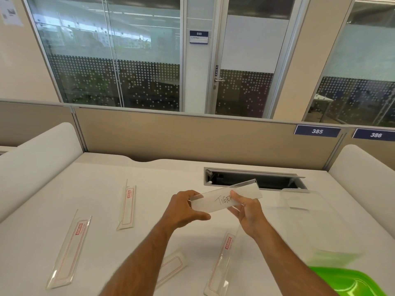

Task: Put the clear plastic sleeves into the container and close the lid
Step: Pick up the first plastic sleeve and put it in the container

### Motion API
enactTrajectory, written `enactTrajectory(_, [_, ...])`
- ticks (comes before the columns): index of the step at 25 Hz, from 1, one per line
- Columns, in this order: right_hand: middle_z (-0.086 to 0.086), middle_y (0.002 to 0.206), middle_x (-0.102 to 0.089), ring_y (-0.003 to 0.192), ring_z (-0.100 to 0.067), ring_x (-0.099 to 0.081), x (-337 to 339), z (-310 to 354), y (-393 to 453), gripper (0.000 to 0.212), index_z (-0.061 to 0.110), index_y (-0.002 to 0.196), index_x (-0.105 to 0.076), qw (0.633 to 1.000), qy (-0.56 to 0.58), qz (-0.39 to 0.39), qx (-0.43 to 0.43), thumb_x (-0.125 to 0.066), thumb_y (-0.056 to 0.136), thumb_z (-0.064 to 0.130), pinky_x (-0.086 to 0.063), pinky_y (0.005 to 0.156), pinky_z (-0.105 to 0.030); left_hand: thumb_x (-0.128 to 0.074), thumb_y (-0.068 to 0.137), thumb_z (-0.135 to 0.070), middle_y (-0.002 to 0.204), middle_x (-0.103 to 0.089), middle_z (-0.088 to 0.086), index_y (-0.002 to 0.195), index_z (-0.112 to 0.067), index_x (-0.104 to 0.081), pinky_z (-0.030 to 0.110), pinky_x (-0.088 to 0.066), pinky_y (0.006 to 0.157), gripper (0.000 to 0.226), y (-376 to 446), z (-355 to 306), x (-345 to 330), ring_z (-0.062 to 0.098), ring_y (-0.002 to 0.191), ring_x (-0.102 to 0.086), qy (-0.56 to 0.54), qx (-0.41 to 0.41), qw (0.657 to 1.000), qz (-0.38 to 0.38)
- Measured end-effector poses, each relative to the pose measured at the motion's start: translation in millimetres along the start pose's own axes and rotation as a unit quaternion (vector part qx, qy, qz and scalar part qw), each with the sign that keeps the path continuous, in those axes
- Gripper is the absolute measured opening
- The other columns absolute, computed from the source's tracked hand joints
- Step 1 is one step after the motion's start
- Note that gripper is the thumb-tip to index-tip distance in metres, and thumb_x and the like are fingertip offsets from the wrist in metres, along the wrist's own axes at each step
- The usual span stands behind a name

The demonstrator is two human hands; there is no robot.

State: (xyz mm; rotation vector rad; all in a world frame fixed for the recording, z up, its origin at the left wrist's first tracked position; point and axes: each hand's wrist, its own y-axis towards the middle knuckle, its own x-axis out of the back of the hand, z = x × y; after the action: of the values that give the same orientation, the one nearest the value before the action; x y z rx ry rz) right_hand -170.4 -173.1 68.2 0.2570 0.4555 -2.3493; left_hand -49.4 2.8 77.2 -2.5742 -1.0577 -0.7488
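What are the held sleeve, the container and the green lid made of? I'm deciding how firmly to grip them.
Held sleeve: looks like stiff clear plastic, glossy, keeps a sharp fold, desk shows through it. Container: clear, faintly frosted plastic, apparently rigid, with rounded moulded corners. Green lid: opaque bright green plastic with a smooth sheen; flexibility cannot be told.

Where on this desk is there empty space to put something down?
Bare desk lies between the far sleeve and the cable hatch, and along the left edge. It is crowded near the person: sleeves, both hands, clear container, green lid.
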Motion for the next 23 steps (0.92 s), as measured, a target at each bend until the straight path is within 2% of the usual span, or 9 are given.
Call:
enactTrajectory(2, [-0.012,0.116,-0.066,0.11,-0.03,-0.062,8,11,-1,0.068,0.02,0.131,-0.045,0.997,-0.021,-0.05,0.054,-0.081,0.074,0.011,-0.055,0.086,-0.04,-0.093,0.063,-0.033,0.127,-0.066,0.005,0.125,-0.02,-0.063,0.018,-0.056,0.076,0.07,-3,-1,3,0.022,0.102,-0.064,0.002,0.0,1.0,-0.002])
enactTrajectory(5, [0.004,0.141,-0.04,0.123,-0.015,-0.045,25,26,-4,0.109,0.025,0.148,-0.024,0.942,-0.254,-0.092,0.198,-0.091,0.063,0.022,-0.041,0.099,-0.033,-0.093,0.063,-0.03,0.125,-0.066,0.005,0.124,-0.019,-0.062,0.027,-0.059,0.085,0.069,-5,-2,4,0.022,0.102,-0.064,0.022,-0.002,1.0,0.003])
enactTrajectory(8, [0.014,0.137,-0.046,0.125,-0.005,-0.039,37,42,-8,0.104,0.033,0.142,-0.035,0.805,-0.516,0.02,0.293,-0.088,0.054,0.052,-0.024,0.112,-0.033,-0.092,0.064,-0.029,0.123,-0.067,0.006,0.124,-0.02,-0.062,0.033,-0.059,0.092,0.068,-5,-3,1,0.021,0.101,-0.063,0.045,-0.006,0.999,0.022])
enactTrajectory(10, [0.014,0.134,-0.052,0.128,-0.007,-0.04,37,50,-8,0.098,0.036,0.138,-0.041,0.67,-0.668,0.097,0.31,-0.073,0.052,0.073,-0.008,0.12,-0.044,-0.091,0.066,-0.028,0.123,-0.066,0.005,0.125,-0.021,-0.06,0.032,-0.058,0.092,0.067,-3,-5,-3,0.019,0.101,-0.062,0.053,-0.012,0.998,0.031])
enactTrajectory(12, [0.013,0.127,-0.058,0.12,-0.013,-0.05,33,54,-6,0.093,0.036,0.135,-0.046,0.573,-0.752,0.128,0.299,-0.064,0.054,0.078,-0.026,0.115,-0.045,-0.091,0.067,-0.028,0.123,-0.066,0.004,0.125,-0.022,-0.059,0.029,-0.058,0.09,0.067,0,-7,-5,0.017,0.101,-0.061,0.057,-0.017,0.998,0.037])
enactTrajectory(14, [0.014,0.113,-0.065,0.099,-0.014,-0.06,32,59,-5,0.081,0.038,0.129,-0.049,0.555,-0.775,0.129,0.272,-0.067,0.057,0.072,-0.046,0.086,-0.028,-0.091,0.067,-0.026,0.123,-0.065,0.005,0.125,-0.022,-0.058,0.029,-0.058,0.089,0.066,3,-6,-6,0.017,0.103,-0.06,0.056,-0.019,0.997,0.046])
enactTrajectory(16, [0.013,0.106,-0.067,0.082,-0.012,-0.059,32,60,-6,0.072,0.04,0.123,-0.048,0.545,-0.788,0.13,0.255,-0.067,0.06,0.069,-0.041,0.065,-0.02,-0.09,0.069,-0.022,0.125,-0.063,0.004,0.126,-0.022,-0.056,0.031,-0.058,0.092,0.067,5,-7,-8,0.02,0.11,-0.06,0.045,-0.023,0.998,0.049])
enactTrajectory(20, [0.01,0.102,-0.065,0.07,-0.011,-0.054,41,62,-4,0.065,0.034,0.113,-0.044,0.554,-0.794,0.073,0.242,-0.063,0.062,0.07,-0.034,0.051,-0.018,-0.084,0.077,-0.02,0.146,-0.049,0.001,0.145,-0.026,-0.036,0.04,-0.044,0.108,0.084,12,-10,-25,0.024,0.134,-0.048,0.008,-0.026,0.999,-0.025])
enactTrajectory(23, [0.007,0.091,-0.066,0.067,-0.017,-0.055,57,71,2,0.063,0.028,0.101,-0.041,0.579,-0.78,-0.022,0.234,-0.062,0.06,0.072,-0.039,0.051,-0.027,-0.075,0.085,-0.038,0.159,-0.035,-0.002,0.154,-0.024,-0.023,0.039,-0.033,0.115,0.087,18,3,-43,0.02,0.144,-0.034,0.095,-0.012,0.994,-0.046])
